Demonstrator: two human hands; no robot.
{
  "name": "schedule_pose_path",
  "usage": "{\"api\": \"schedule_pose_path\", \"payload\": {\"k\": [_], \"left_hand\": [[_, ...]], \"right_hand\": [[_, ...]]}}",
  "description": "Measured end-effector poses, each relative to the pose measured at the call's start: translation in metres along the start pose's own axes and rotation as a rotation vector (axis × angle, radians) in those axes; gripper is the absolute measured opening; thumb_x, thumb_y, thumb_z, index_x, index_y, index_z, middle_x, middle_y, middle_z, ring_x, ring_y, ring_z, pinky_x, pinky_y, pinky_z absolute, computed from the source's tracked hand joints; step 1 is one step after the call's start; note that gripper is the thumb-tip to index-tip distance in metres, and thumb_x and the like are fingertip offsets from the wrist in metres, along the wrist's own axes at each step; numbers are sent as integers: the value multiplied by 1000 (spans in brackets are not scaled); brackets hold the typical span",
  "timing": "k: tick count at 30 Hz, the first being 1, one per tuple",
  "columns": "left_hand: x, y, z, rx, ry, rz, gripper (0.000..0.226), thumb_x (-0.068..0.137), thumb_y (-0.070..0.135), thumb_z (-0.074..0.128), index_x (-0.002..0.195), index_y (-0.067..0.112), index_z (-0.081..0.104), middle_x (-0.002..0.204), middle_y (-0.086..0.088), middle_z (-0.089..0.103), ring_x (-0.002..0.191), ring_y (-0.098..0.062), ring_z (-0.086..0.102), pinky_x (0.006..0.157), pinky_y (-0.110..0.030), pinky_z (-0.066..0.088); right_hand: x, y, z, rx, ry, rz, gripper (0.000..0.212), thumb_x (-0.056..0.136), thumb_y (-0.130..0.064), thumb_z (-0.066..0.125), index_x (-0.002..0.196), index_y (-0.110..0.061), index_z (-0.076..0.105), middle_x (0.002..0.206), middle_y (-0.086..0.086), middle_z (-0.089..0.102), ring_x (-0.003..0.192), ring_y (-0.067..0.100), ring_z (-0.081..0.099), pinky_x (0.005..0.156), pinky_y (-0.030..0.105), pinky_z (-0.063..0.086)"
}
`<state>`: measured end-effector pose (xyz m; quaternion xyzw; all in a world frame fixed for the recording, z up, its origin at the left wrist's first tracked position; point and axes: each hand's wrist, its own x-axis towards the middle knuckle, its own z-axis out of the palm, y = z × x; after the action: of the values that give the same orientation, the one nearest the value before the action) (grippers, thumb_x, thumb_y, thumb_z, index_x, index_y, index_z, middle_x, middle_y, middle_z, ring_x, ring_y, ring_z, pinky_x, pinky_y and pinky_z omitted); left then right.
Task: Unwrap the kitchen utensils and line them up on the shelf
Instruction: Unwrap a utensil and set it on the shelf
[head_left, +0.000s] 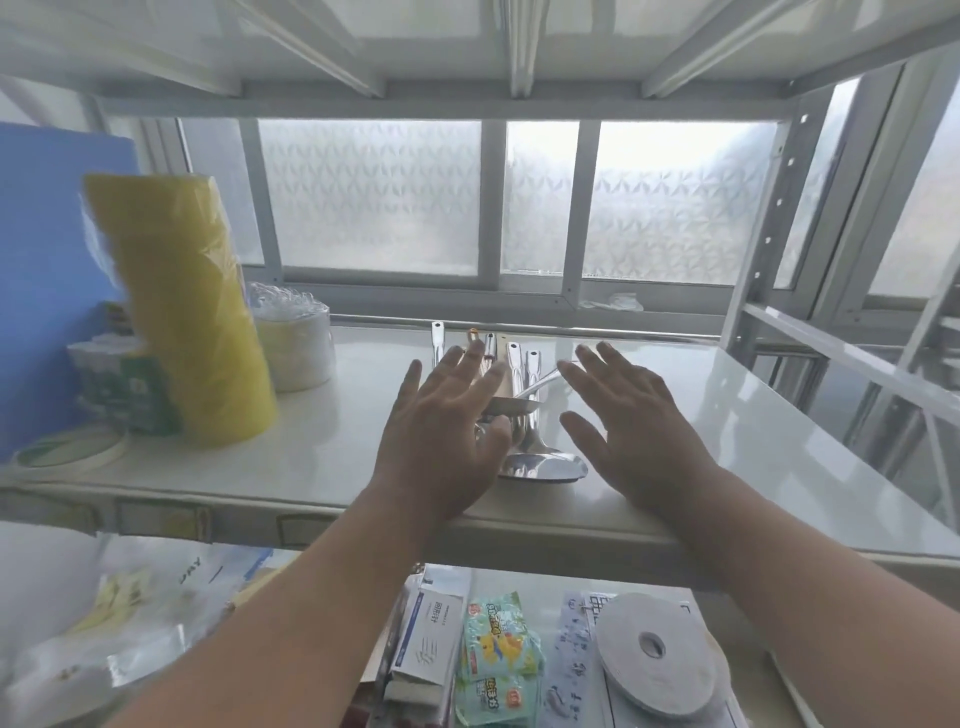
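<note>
Shiny steel kitchen utensils (519, 405) lie bunched (handles pointing away) on the white shelf (727, 415). Left hand (441, 441) and right hand (639, 431) flank them, fingers spread, gripping nothing.

left hand (441, 436) flat, fingers spread; right hand (631, 431) likewise

Setting: household storage corner by a window. Evidence: white metal shelving unit (332, 457) with perforated uprights; frosted patterned window panes (374, 192) behind; yellow wrapped roll (192, 312) at left; snack packets (498, 660) and tape roll (654, 654) at bottom.
</note>
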<state>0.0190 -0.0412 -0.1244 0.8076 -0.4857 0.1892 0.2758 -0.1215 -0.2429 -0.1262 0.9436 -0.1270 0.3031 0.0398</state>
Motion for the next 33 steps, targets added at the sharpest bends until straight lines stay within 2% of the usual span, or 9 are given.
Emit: {"api": "schedule_pose_path", "payload": {"k": [4,7,9,11,17,24,28,31,33], "left_hand": [[0,2,-2,-12,-7,-16,72,95,46,42,166,37,37,175,9,30,164,-11,21,135,-48,8],[-4,4,-5,-43,4,-57,65,90,40,51,154,28,56,158,4,58,149,-17,48,131,-46,25],[-4,4,-5,-87,-38,-90,54,86,35,54,139,25,65,137,4,71,126,-23,63,113,-38,45],[-3,2,-5,-137,-68,-116,46,85,33,54,128,26,67,125,7,72,113,-21,64,98,-36,52],[2,-10,1,-304,-8,-24,24,99,12,62,116,23,75,110,10,75,100,-7,64,89,-26,51],[19,-25,-2,-317,-2,56,18,99,9,72,108,21,82,99,8,74,93,-13,69,86,-28,53],[27,-24,-10,-266,-4,117,18,92,3,78,100,19,81,94,9,71,86,-10,65,80,-24,51],[32,-25,-14,-269,-21,143,16,89,4,83,97,18,80,94,8,69,86,-9,65,80,-29,54],[35,-27,-17,-289,-40,153,13,90,6,84,97,17,81,96,9,68,89,-6,66,83,-30,57]], "right_hand": [[3,2,4,32,-31,-24,61,102,-56,37,158,-36,28,167,-5,27,157,14,9,123,42,16],[3,3,3,73,-25,-32,61,100,-58,36,157,-36,31,166,-7,30,156,12,14,123,42,20],[2,3,2,114,-35,-38,61,99,-59,35,157,-38,32,164,-9,33,154,11,20,122,41,24],[3,3,3,150,-45,-60,59,99,-58,35,156,-40,32,160,-11,39,151,11,28,120,41,30],[8,-1,2,198,-15,-166,49,101,-37,54,149,-31,47,126,-5,69,122,19,56,98,39,50],[24,-19,-6,308,-102,-124,39,100,-32,61,139,-32,59,127,-9,68,122,14,55,98,35,46],[32,-26,-2,354,-110,-124,23,98,-24,65,118,-34,70,108,-7,72,104,14,60,89,28,45],[35,-23,0,325,-91,-97,14,98,-27,65,105,-38,71,92,-4,69,88,20,63,80,38,52],[34,-22,-4,272,-83,-95,11,99,-27,62,101,-35,69,90,-5,67,89,22,63,77,43,54]]}}
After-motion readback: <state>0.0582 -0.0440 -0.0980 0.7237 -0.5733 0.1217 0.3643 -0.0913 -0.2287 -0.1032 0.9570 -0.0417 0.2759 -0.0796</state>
